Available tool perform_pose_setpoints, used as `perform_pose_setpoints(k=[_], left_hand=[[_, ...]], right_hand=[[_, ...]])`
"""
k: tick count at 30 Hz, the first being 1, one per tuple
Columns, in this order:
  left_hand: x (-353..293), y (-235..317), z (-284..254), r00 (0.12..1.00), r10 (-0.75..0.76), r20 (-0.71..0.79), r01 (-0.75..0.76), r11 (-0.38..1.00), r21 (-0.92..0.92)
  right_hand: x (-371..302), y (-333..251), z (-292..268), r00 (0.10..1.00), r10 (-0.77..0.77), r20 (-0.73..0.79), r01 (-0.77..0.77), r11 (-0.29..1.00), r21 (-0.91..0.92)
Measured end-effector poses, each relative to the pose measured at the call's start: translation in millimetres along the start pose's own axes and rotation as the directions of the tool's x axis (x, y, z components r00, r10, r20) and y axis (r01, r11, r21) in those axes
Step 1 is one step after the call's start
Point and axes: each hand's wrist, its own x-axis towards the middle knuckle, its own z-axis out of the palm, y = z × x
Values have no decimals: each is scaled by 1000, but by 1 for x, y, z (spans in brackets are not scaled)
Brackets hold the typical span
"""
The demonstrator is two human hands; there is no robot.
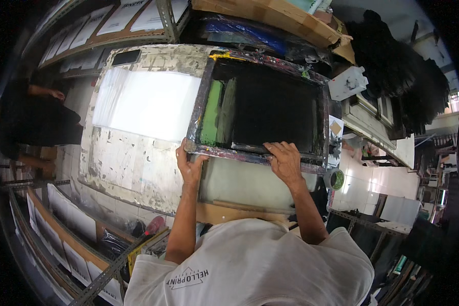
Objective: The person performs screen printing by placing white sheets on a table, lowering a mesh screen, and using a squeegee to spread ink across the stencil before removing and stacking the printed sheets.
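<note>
The paint-spattered rectangular wooden frame with dark mesh [229, 152] lies right of centre in the upper half of the frame, its near rail toward the person. The bare left hand [190, 167] holds its near left corner, fingers at the outer side and thumb along the near rail. The bare right hand [285, 162] grips the same rail farther right, fingers curled over the top. Inside, a bright green strip [211, 112] runs along the left part of the mesh, and the rest looks black.

Just left of it, a smooth white rectangular sheet [153, 104] lies on the worn whitish tabletop [132, 163] with flaking patches. A flat black rectangular object [126, 58] rests near the tabletop's upper left corner. Beside the upper right corner of the wooden frame stands a white plastic container with dark stains [347, 84]. A brown cardboard box [275, 18] sits at the top centre, and bulky black cloth [382, 66] hangs at the upper right. At the far left, a co-worker in dark clothing [41, 120] is partly visible.
</note>
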Motion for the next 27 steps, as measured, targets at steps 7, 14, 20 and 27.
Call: perform_pose_setpoints(k=[7, 14, 20, 27], left_hand=[[0, 14, -3, 976, 216, -13, -204, 936, 288], [2, 9, -11, 976, 217, 33, -210, 877, 432], [1, 16, -14, 977, 205, 51, -208, 886, 415], [2, 21, -12, 979, 199, 48, -201, 896, 397]], right_hand=[[32, 0, -33, 970, 137, 203, -203, 914, 351], [21, 10, 14, 966, 109, 236, -89, 992, -92], [92, 69, 29, 999, 37, -2, -37, 996, -75], [216, 146, 33, 996, 19, -89, -34, 985, -168]])
